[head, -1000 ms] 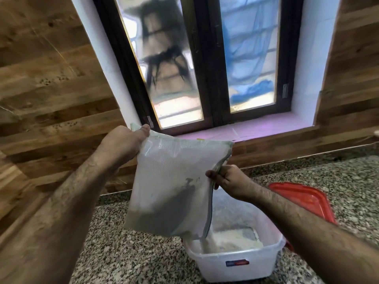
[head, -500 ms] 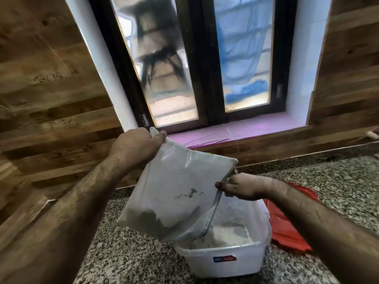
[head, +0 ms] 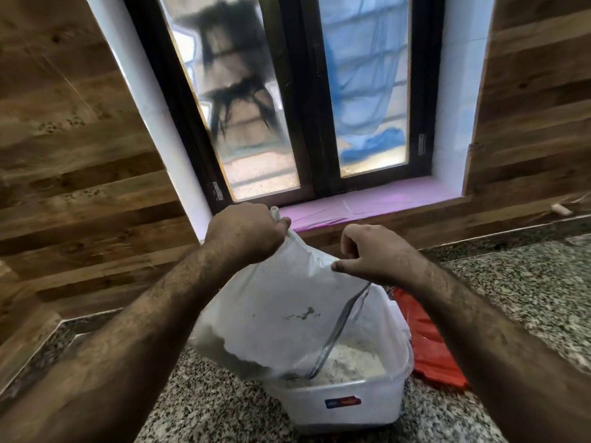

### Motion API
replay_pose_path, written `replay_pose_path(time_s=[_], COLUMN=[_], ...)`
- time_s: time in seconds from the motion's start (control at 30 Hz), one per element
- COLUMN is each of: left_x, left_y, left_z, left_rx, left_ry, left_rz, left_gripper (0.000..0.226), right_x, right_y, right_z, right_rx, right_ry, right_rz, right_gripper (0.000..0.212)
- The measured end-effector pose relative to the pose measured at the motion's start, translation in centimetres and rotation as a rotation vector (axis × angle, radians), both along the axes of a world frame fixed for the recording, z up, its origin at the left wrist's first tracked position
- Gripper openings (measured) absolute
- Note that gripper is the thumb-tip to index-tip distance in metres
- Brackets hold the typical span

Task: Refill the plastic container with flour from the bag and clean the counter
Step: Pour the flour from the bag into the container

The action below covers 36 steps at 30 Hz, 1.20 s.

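Left fingers (head: 281,222): curled tight round the bag's top corner, high above the plastic container.
Right fingers (head: 343,266): pinching the upper edge of the bag, just above the container's far rim.
Left hand (head: 246,231): a fist, knuckles toward the camera, forearm reaching up from the lower left.
Right hand (head: 377,255): back of the hand up, wrist level, a touch lower than the left.
Bag (head: 281,314): translucent, tipped so its mouth dips down inside the container; a dark heap of flour sits in its low corner, hanging out past the container's left wall.
Plastic container (head: 345,407): white, on the granite table (head: 208,410), flour (head: 348,362) already covering its bottom.
Red lid (head: 428,346): off, lying on the table right behind the container.
Progress: mid-pour, I'd say; some flour is in, a share is left in the bag.
Left to do: empty the bag, close up, wipe the table; no spill shows around the container.
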<state>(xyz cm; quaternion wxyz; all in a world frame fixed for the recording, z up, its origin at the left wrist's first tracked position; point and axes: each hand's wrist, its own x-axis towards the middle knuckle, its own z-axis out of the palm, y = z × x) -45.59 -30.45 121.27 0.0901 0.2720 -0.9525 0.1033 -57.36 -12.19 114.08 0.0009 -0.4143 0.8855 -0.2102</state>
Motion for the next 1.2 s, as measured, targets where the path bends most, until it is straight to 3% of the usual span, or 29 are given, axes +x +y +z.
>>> replay_pose_path(time_s=[0.2,0.37,0.43,0.57,0.8,0.97,1.07,1.2], left_x=[-1.1,-2.7,-3.3,-4.1,-3.7,-2.2,-0.2,3.2], left_y=[1.8,3.4,3.8,3.4,1.4,-0.4,-2.6,-6.3], left_z=[-1.0,-2.4,-2.9,-3.7,-4.8,-5.9,-6.2,-7.4], left_rx=[-0.11,-0.113,-0.103,-0.066,-0.028,0.152,0.22,0.274], left_ry=[-0.055,-0.102,-0.115,-0.104,-0.09,-0.032,0.037,0.164], left_rz=[-0.048,-0.075,-0.096,-0.126,-0.149,-0.183,-0.179,-0.155], left_gripper=[0.05,0.049,0.05,0.053,0.055,0.066,0.08,0.065], right_x=[0.2,0.3,0.3,0.1,0.5,-0.2,-0.8,-1.5], right_y=[-1.4,-1.6,-1.8,-2.3,-4.4,-5.5,-5.1,-4.6], right_z=[-2.4,-3.7,-4.4,-6.0,-7.0,-8.4,-8.9,-9.7], right_rx=[-0.029,-0.038,-0.099,-0.371,-0.524,-0.522,-0.58,-0.655], right_ry=[-0.175,-0.334,-0.376,-0.546,-0.479,-0.454,-0.555,-0.763], right_rz=[0.106,0.144,0.152,0.123,0.067,0.04,0.028,0.024], right_gripper=[0.041,0.107,0.117,0.068,0.03,0.024,0.016,0.009])
